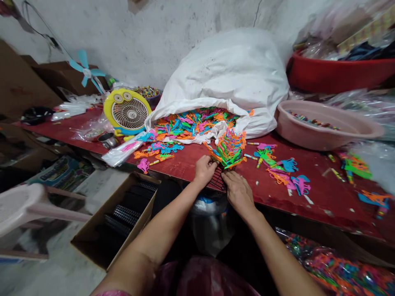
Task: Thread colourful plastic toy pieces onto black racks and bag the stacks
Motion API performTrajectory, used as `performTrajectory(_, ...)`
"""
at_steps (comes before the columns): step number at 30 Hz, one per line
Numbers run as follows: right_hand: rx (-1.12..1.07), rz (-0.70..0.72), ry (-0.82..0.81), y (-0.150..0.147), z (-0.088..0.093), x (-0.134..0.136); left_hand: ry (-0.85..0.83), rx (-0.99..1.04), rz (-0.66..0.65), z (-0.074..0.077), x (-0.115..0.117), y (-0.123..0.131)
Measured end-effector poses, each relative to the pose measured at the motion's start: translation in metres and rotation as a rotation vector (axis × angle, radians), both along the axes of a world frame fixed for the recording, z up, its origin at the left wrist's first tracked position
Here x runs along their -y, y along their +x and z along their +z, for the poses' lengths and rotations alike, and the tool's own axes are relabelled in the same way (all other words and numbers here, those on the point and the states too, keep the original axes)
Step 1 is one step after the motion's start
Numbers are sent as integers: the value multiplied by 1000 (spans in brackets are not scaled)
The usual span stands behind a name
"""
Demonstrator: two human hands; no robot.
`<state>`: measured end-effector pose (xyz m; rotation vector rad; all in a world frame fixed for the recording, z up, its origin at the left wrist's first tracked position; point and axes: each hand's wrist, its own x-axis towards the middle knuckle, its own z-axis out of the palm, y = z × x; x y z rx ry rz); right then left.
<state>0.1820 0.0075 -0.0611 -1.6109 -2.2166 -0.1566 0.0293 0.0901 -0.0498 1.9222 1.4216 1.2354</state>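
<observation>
My left hand [204,169] and my right hand [237,191] meet at the front edge of a red table [314,197]. Both rest on a black perforated rack [217,179] that carries a row of small colourful plastic pieces [230,149] standing upright. The left fingers curl at the rack's left end, the right hand covers its near right corner. Behind it a white sack [228,70] lies open, spilling many more colourful plastic pieces [194,121] onto the table.
A yellow desk fan [127,112] stands left of the sack, a pink basin [327,125] and a red tub [339,74] to the right. Loose pieces [282,172] lie scattered. A cardboard box [119,224] of black racks sits on the floor, beside a white plastic chair [27,205].
</observation>
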Motion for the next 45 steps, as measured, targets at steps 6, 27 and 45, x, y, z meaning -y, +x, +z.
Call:
performTrajectory(6,11,0,0,0,2,1,-55,343,10,-2,1,-4)
performTrajectory(27,-1115,30,-317,11,35,56,-7,-187,-506,18,94,-3)
performTrajectory(45,-255,-342,238,87,41,-8,408,-377,-61,77,36,25)
